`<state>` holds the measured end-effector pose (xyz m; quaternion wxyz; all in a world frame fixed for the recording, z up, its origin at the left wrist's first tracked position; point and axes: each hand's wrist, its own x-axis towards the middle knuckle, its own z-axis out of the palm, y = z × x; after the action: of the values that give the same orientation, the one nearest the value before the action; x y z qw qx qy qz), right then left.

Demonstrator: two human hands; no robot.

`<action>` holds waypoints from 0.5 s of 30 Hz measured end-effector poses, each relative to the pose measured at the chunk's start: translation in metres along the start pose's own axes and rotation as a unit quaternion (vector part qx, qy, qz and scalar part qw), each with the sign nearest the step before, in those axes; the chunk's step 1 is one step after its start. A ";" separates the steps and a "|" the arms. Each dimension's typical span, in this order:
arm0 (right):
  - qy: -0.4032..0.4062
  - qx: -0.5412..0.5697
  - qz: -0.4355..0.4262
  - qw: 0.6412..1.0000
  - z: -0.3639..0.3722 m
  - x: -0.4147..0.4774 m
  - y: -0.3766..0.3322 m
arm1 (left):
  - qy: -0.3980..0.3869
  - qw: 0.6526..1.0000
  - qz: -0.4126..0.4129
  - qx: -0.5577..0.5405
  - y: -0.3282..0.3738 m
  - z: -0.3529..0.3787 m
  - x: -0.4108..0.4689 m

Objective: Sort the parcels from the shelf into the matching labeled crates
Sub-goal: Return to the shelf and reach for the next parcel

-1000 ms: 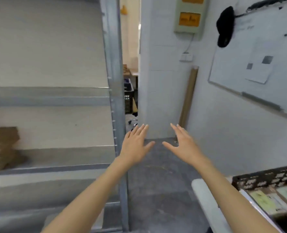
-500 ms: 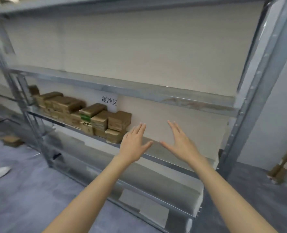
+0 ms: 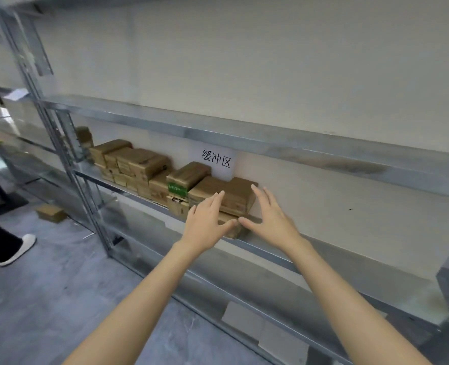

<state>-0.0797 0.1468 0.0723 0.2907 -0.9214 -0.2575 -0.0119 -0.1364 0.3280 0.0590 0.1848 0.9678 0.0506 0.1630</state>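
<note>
Steel shelving (image 3: 297,146) now fills view; you've turned to face it. Parcels (image 3: 139,164) stacked along shelf's left half. Left hand (image 3: 205,225) and right hand (image 3: 273,219), spread and empty, have closed in on right-end parcel (image 3: 237,196); contact unclear. Next pick looks imminent.

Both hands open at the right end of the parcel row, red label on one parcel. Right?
The label is green, not red, per the head view. The left hand and right hand are open at the right end of the parcel row.
</note>
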 end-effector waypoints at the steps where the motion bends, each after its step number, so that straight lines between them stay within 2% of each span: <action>1: -0.002 0.002 0.003 1.000 0.004 0.010 0.000 | 0.001 1.000 -0.004 0.002 -0.007 0.003 0.007; 10: -0.006 0.027 0.065 0.997 0.044 0.102 0.036 | -0.017 0.999 -0.034 -0.008 -0.049 0.042 0.083; 15: -0.034 0.048 0.115 0.992 0.065 0.147 0.068 | -0.071 0.996 -0.029 -0.034 -0.066 0.068 0.139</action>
<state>0.0723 0.2032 0.0075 0.3255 -0.9296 -0.1598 0.0656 0.0151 0.3880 0.0159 0.2251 0.9683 0.0603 0.0903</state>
